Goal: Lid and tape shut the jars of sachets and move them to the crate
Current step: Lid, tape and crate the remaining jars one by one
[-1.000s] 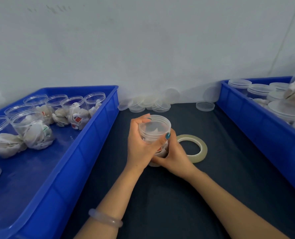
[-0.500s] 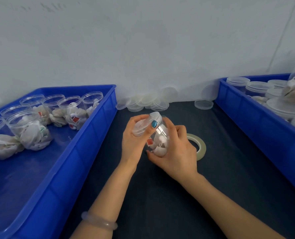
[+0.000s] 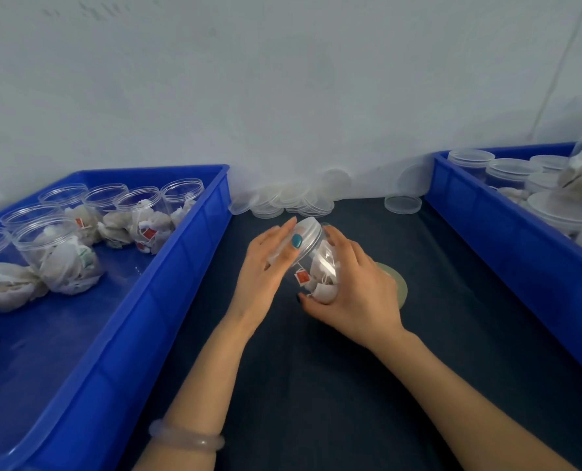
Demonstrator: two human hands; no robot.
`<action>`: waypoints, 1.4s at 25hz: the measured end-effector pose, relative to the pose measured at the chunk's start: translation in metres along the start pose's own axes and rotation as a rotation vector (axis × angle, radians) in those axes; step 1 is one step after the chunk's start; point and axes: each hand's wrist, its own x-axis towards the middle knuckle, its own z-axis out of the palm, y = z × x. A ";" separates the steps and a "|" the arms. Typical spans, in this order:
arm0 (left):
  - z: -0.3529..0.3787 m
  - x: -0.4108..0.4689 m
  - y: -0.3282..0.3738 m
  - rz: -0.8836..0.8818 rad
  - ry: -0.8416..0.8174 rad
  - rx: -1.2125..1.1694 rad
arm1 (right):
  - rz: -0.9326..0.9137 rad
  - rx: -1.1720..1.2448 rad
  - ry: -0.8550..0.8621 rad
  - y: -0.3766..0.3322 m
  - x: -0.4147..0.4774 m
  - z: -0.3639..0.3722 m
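Blue crate [image 3: 181, 283] set along table's left edge; open-topped jars of sachets [image 3: 140, 215] grouped at its far end. Dark cloth-covered table [image 3: 316, 385] seen between crates, pale wall [image 3: 283, 79] behind. Loose lids [image 3: 283, 202] heaped at far edge against wall. Lid [image 3: 308, 227] pinched by left hand [image 3: 266, 270], thumb pressed on rim. Jar [image 3: 313, 266] held tilted above table's middle, body gripped by right hand [image 3: 361, 294]. Tape roll [image 3: 400, 283] laid flat just behind right hand, partly hidden. Second blue crate [image 3: 503, 253] along right edge, lidded jars [image 3: 508, 169] packed inside.

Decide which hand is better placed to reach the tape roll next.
Probably the right hand: the tape roll lies just beside it, while the left hand holds the lid of the jar, farther away.
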 end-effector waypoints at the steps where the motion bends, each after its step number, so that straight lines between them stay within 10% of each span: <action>1: -0.002 -0.001 0.000 0.026 -0.012 0.014 | -0.025 0.002 -0.003 -0.001 -0.001 0.000; 14: 0.000 -0.009 0.009 0.030 0.013 -0.017 | -0.215 -0.200 0.123 -0.005 -0.004 -0.002; 27: -0.013 -0.020 0.024 0.037 -0.335 -0.321 | 0.389 1.646 -1.026 0.000 -0.003 -0.018; 30: -0.015 -0.027 0.028 0.085 -0.565 -0.503 | 0.264 1.939 -1.284 -0.013 -0.009 -0.011; 32: -0.028 -0.030 0.030 0.017 -0.635 -0.459 | 0.277 1.975 -1.275 -0.015 -0.008 -0.014; 35: -0.025 -0.016 0.019 -0.037 -0.213 -0.360 | 0.365 1.589 -0.798 -0.006 -0.001 -0.020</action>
